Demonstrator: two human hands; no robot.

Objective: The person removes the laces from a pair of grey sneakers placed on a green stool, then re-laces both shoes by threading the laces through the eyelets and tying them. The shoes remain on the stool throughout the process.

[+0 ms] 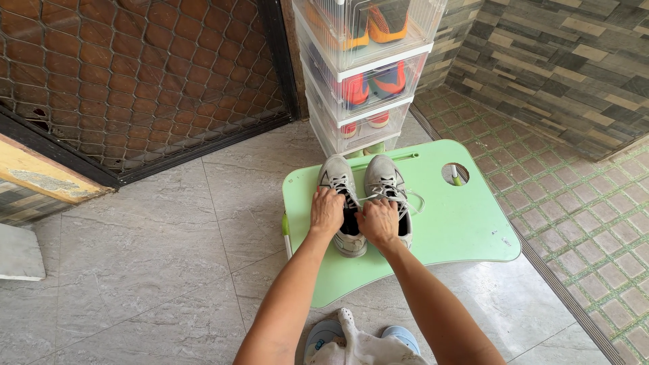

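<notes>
On green lap table (466,230): left hand (327,211) grips left grey sneaker (341,203), right hand (378,220) fingers closed on right sneaker's (389,189) white laces (405,198); lacing step likely, calling for steady pull.

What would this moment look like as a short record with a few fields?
Setting: tiled floor beside a metal mesh door
Surface: light green lap table with a round hole
On it: pair of grey sneakers, toes pointing away
Left hand: on the left sneaker's opening
Right hand: on the right sneaker, at the white laces
Behind: stack of clear shoe boxes holding orange and red shoes
</notes>
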